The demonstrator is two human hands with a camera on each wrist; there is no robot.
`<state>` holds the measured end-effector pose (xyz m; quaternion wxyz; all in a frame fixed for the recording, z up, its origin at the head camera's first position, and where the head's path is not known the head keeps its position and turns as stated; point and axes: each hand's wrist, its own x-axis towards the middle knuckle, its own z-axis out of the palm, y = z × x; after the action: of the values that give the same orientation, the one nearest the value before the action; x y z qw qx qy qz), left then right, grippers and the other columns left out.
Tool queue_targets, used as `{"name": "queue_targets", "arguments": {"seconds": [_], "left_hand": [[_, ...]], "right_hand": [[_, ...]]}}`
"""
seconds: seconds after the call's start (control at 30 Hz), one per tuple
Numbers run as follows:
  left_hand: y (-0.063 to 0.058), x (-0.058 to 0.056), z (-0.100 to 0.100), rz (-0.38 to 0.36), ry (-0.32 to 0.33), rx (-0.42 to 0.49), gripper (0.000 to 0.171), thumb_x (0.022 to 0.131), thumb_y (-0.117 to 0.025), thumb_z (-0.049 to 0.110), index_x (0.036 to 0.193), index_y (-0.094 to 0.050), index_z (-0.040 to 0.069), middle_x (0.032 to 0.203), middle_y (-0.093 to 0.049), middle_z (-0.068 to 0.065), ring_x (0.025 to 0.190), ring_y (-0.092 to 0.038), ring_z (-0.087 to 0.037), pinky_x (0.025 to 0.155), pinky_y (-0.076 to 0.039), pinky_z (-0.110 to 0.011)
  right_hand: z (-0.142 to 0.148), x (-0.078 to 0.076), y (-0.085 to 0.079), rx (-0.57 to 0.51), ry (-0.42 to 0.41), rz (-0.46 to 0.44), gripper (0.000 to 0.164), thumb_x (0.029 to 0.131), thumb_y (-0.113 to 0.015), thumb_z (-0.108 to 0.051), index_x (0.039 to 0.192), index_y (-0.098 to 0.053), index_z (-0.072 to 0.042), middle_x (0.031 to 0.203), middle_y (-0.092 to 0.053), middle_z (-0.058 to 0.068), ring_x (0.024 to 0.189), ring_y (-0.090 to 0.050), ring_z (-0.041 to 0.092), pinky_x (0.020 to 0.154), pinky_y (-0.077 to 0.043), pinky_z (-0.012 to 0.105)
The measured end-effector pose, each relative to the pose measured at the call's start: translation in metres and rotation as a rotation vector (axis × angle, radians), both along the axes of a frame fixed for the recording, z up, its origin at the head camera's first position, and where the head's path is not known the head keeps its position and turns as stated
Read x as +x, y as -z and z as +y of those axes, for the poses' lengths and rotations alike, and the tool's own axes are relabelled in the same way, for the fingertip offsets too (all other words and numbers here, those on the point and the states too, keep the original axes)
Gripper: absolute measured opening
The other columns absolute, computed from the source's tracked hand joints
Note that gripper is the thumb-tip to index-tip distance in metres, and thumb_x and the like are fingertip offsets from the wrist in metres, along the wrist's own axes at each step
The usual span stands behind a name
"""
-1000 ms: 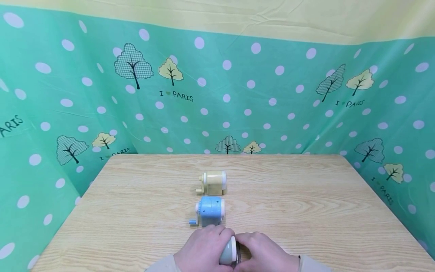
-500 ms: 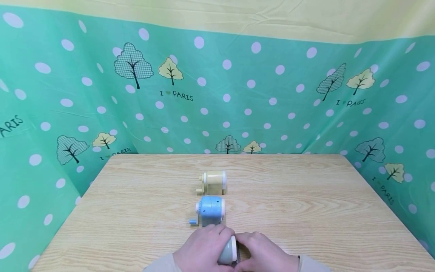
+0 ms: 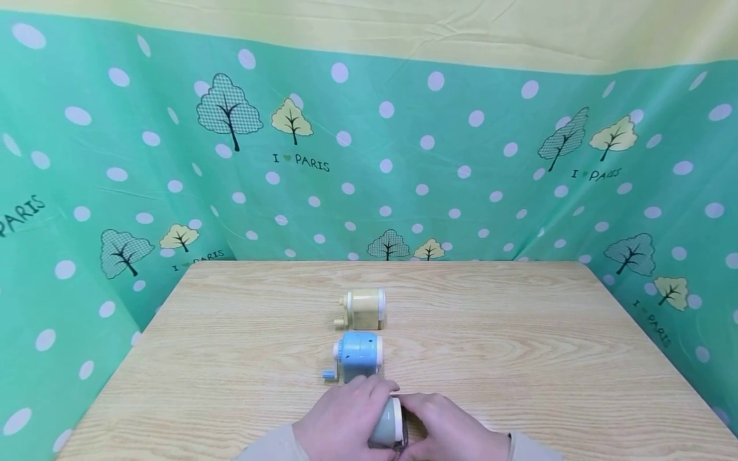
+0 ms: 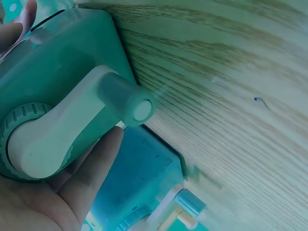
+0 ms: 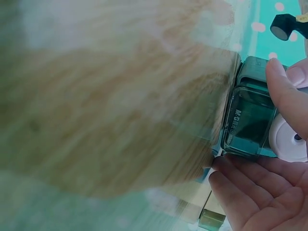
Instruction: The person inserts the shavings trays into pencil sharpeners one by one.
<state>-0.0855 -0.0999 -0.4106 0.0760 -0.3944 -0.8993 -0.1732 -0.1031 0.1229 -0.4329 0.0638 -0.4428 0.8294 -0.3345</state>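
Observation:
A grey-green crank pencil sharpener (image 3: pixel 386 426) with a white front ring stands at the near table edge, between both hands. My left hand (image 3: pixel 346 416) grips its body from the left and hides most of it. In the left wrist view the white crank (image 4: pixel 62 122) points outward, past the fingers. My right hand (image 3: pixel 446 429) is at the front face. In the right wrist view its thumb and fingers sit on opposite sides of the clear shavings drawer (image 5: pixel 248 122), pinching it below the white pencil-hole disc (image 5: pixel 288 137).
Just beyond the hands stands a blue crank sharpener (image 3: pixel 360 352), its handle to the left. Farther back is a cream sharpener (image 3: pixel 364 309) in the same line. The wooden table (image 3: pixel 519 346) ends at a green dotted curtain (image 3: pixel 403 153).
Both hands keep their places on the grey-green sharpener, with only very slight shifts. The head view has moved a touch; the blue and cream sharpeners stay put.

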Motion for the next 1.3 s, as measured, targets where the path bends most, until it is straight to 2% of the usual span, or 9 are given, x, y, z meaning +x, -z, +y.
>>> {"name": "queue_targets", "arguments": {"seconds": [0.17,0.4,0.5,0.63,1.0,1.2,1.3], "left_hand": [[0.000,0.000,-0.001,0.006,0.003,-0.005,0.063,0.077,-0.075,0.046,0.123,-0.059,0.005,0.110,-0.061,0.002,0.092,-0.053,-0.009,0.065,-0.050,-0.022],[-0.006,-0.002,-0.004,-0.126,-0.011,-0.017,0.066,0.079,-0.074,0.049,0.126,-0.057,0.006,0.114,-0.060,0.002,0.093,-0.051,-0.006,0.069,-0.050,-0.021],[-0.008,-0.002,-0.006,-0.166,-0.022,-0.019,0.069,0.079,-0.072,0.056,0.127,-0.057,0.008,0.114,-0.059,0.004,0.092,-0.051,-0.005,0.068,-0.050,-0.022],[-0.008,-0.002,-0.010,-0.175,-0.029,-0.009,0.073,0.079,-0.068,0.062,0.127,-0.057,0.008,0.113,-0.060,0.003,0.092,-0.051,-0.006,0.068,-0.050,-0.024],[-0.006,0.002,-0.020,-0.144,-0.090,-0.034,0.078,0.075,-0.069,0.066,0.128,-0.061,0.008,0.108,-0.064,0.004,0.087,-0.053,-0.005,0.058,-0.047,-0.025],[-0.005,0.001,-0.021,-0.168,-0.110,-0.038,0.071,0.073,-0.070,0.067,0.118,-0.064,0.013,0.096,-0.062,0.010,0.079,-0.050,-0.002,0.055,-0.043,-0.024],[-0.005,0.000,-0.021,-0.175,-0.111,-0.036,0.067,0.072,-0.071,0.066,0.115,-0.065,0.015,0.092,-0.060,0.012,0.078,-0.050,-0.001,0.054,-0.043,-0.024]], "right_hand": [[0.002,0.000,-0.002,0.053,0.034,-0.034,0.068,0.080,-0.075,-0.047,0.129,-0.064,-0.002,0.119,-0.071,-0.004,0.104,-0.060,0.000,0.086,-0.055,0.030],[0.008,0.001,-0.004,0.097,0.085,-0.093,0.073,0.078,-0.078,-0.042,0.135,-0.062,0.001,0.125,-0.070,0.001,0.108,-0.060,0.003,0.089,-0.055,0.033],[0.010,0.001,-0.006,0.124,0.109,-0.157,0.075,0.078,-0.077,-0.045,0.134,-0.062,0.003,0.127,-0.070,0.005,0.110,-0.060,0.005,0.091,-0.054,0.034],[0.011,0.001,-0.008,0.154,0.124,-0.199,0.078,0.078,-0.074,-0.051,0.132,-0.063,0.005,0.127,-0.070,0.009,0.112,-0.062,0.008,0.091,-0.055,0.035],[0.012,0.000,-0.008,0.182,0.150,-0.207,0.079,0.077,-0.072,-0.056,0.130,-0.066,0.002,0.125,-0.071,0.008,0.109,-0.063,0.007,0.088,-0.055,0.033],[0.010,0.002,-0.007,0.161,0.145,-0.116,0.073,0.079,-0.072,-0.055,0.126,-0.069,0.002,0.120,-0.073,0.006,0.105,-0.064,0.006,0.087,-0.056,0.033],[0.010,0.002,-0.007,0.159,0.144,-0.102,0.073,0.079,-0.071,-0.055,0.125,-0.069,0.002,0.119,-0.074,0.005,0.105,-0.064,0.005,0.086,-0.056,0.033]]}}
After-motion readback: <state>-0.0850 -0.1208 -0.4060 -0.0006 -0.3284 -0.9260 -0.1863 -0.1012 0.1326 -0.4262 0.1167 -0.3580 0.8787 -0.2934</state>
